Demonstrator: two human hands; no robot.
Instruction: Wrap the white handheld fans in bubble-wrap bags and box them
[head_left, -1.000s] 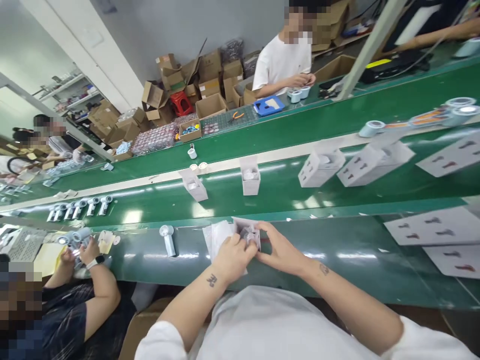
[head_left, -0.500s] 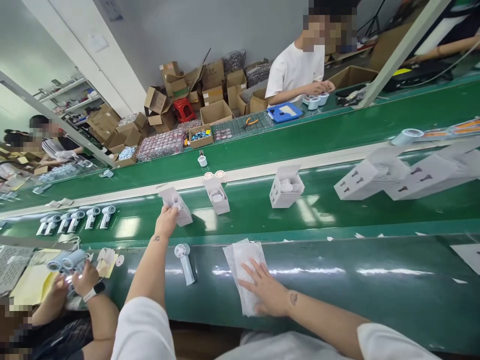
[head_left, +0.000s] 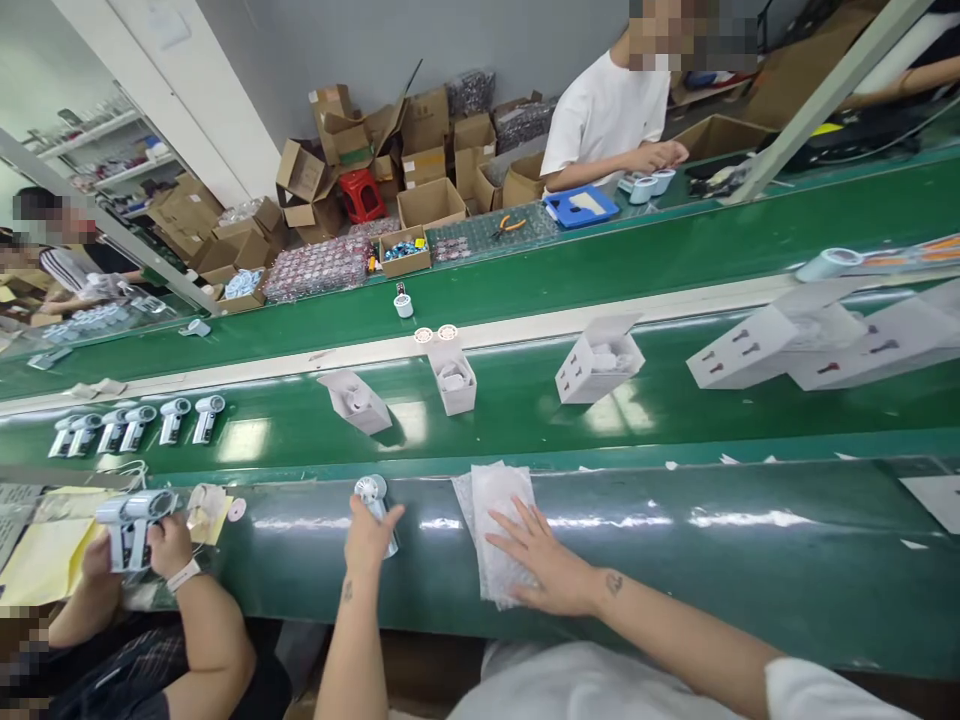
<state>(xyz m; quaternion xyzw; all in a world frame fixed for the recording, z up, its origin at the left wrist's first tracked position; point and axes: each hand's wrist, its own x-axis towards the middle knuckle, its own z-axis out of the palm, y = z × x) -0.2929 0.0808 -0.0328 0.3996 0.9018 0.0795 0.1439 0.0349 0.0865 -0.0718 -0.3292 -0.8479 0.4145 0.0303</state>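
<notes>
A light blue handheld fan (head_left: 370,488) lies on the near dark green worktop, partly covered by my left hand (head_left: 369,535). The thumb and forefinger of that hand are spread apart over the fan's handle; whether the hidden fingers touch it I cannot tell. To the right, my right hand (head_left: 538,562) rests flat, fingers outstretched, on a small stack of thin white translucent sleeves (head_left: 499,492). Beyond, on the green belt, stand open white boxes: one tilted (head_left: 352,395), one upright (head_left: 454,385) and another (head_left: 592,368), each with wrapped white contents.
At the left, a neighbouring person's hands hold light blue fans (head_left: 135,510) near yellow paper (head_left: 56,535). Several fans (head_left: 175,420) stand in a row on the belt (head_left: 510,430). More white boxes (head_left: 750,345) are at right. Across the line, a person in white handles parts.
My left hand has left the tilted white box and come back toward me, over the fan on the worktop. My right hand stays on the sleeves. The view has shifted slightly.
</notes>
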